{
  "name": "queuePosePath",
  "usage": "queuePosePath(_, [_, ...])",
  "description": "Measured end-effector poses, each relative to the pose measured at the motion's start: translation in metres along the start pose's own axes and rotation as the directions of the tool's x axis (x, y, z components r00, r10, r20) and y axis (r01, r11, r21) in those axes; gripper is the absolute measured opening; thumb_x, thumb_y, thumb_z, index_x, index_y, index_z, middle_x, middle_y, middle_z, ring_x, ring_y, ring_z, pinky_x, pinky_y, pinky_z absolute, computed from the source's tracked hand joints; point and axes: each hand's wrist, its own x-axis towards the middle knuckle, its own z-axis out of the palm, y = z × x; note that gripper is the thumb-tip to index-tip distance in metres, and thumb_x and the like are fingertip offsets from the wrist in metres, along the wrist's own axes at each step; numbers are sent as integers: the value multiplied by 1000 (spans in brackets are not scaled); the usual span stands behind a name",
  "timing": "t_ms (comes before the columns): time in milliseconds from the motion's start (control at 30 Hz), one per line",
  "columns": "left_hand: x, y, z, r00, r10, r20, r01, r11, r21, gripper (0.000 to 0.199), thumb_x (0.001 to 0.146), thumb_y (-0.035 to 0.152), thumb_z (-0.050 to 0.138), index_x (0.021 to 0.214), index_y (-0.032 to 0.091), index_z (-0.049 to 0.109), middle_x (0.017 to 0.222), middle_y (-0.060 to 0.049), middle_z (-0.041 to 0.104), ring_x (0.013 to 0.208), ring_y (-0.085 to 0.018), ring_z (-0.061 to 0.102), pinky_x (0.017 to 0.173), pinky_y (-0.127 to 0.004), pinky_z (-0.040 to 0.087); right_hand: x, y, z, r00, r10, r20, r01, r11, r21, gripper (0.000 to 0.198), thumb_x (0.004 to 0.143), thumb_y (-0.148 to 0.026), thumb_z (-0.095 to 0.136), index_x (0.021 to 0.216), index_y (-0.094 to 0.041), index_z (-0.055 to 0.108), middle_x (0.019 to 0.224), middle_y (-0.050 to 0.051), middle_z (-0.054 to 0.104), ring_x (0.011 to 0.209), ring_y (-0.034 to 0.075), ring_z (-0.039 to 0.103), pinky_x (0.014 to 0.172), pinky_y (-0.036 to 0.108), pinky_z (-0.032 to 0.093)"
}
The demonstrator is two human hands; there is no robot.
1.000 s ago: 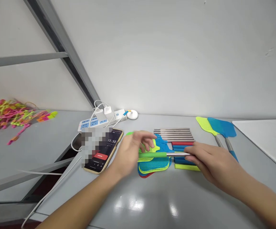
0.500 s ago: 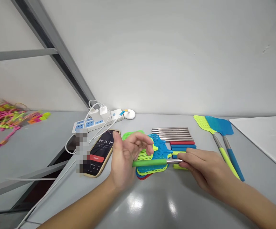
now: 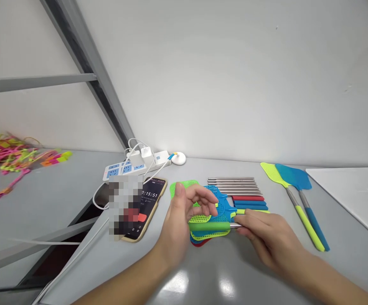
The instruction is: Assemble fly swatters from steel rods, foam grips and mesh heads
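Note:
Pinched in my right hand (image 3: 268, 235) is a metal rod (image 3: 235, 225), with only a short shiny length showing beside the fingers. A green handle sleeve (image 3: 210, 226) sits on the rod's left part. Its left end presses against the palm of my left hand (image 3: 182, 224), whose fingers are loosely curled and apart, not wrapped round it. Under and behind the sleeve lies a stack of perforated swatter heads: a blue one (image 3: 220, 207), a green one (image 3: 179, 185) and a red one (image 3: 199, 243) showing at its edge.
Behind are several metal rods (image 3: 231, 186), a red sleeve (image 3: 247, 198) and blue sleeves (image 3: 250, 205). Two swatters, yellow-green (image 3: 306, 226) and blue (image 3: 314, 220), lie right, near a white board (image 3: 352, 186). A phone (image 3: 154, 190), power strip (image 3: 126, 168) and colourful cords (image 3: 9, 154) are left.
Less bare metal shows between the green sleeve and my right hand, which are closer together now. The whole view has shifted, with the table's things sitting slightly lower and further right.

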Motion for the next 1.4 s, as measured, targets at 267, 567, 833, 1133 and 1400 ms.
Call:
queuePosePath(267, [4, -8, 2, 996, 26, 84, -58, 915, 400, 45, 96, 55, 37, 83, 20, 62, 74, -1, 61, 71, -16, 56, 63, -27, 43, 13, 8, -15, 989, -23, 143, 35, 996, -84, 18, 95, -19, 50, 111, -23, 58, 74, 1, 58, 59, 15, 51, 53, 27, 36])
queuePosePath(567, [27, 3, -33, 966, 258, -26, -119, 531, 839, 41, 102, 49, 24, 93, 22, 53, 66, 0, 55, 59, -17, 52, 56, -28, 29, 91, 36, -13, 901, 434, 23, -434, 895, 101, 42, 93, -54, 48, 122, -24, 54, 120, 11, 64, 108, 27, 62, 84, 41, 52])
queuePosePath(833, [40, -3, -49, 923, 365, -119, -128, 585, 801, 27, 103, 39, 27, 106, 21, 47, 81, -3, 61, 71, -19, 57, 62, -29, 34, 127, 21, 64, 891, 218, 397, -220, 975, -41, 59, 75, -51, 71, 121, -17, 57, 115, 17, 64, 106, 33, 58, 85, 45, 46])
queuePosePath(1133, [27, -23, -21, 946, 324, -3, -202, 597, 777, 29, 102, 37, 27, 111, 21, 49, 89, -7, 67, 78, -23, 63, 61, -30, 39, 142, 28, 59, 878, 262, 401, -330, 938, 108, 21, 75, -24, 58, 95, -20, 63, 82, 4, 65, 77, 21, 59, 64, 31, 46])
queuePosePath(1400, [7, -29, -3, 957, 259, 127, -277, 703, 655, 29, 102, 38, 26, 104, 21, 49, 62, 4, 46, 52, -13, 41, 50, -27, 26, 90, 43, -13, 675, 737, 11, -608, 548, 574, 21, 76, -37, 70, 89, -22, 65, 73, 0, 63, 62, 16, 57, 49, 26, 43])
